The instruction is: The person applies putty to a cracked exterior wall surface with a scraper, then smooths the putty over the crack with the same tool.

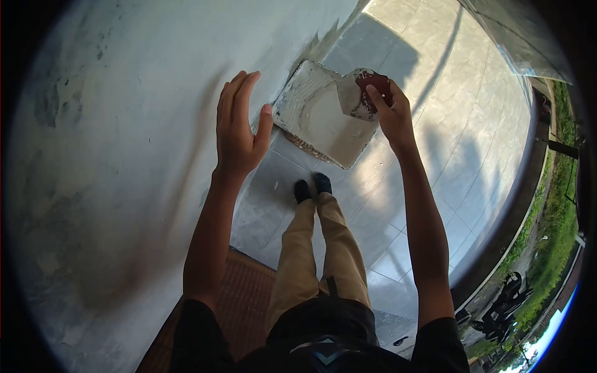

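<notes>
My right hand (393,112) grips a putty scraper (354,96) by its dark red part, thumb on top. White paste is smeared over the scraper's flat grey blade, which overlaps the far right side of a square tray (353,160). A spread of white putty (320,109) with ridged marks covers the tray. On the other side, my left hand (239,124) is raised beside the wall (137,93), fingers stretched and thumb apart, holding nothing. Its fingertips point away from me, left of the tray's near-left edge.
The tray rests on something with a rough brown edge (305,146) above the grey tiled floor (267,193). A reddish-brown woven surface (245,304) lies below my left arm. Outside at right are grass (563,230) and a parked motorcycle (502,308).
</notes>
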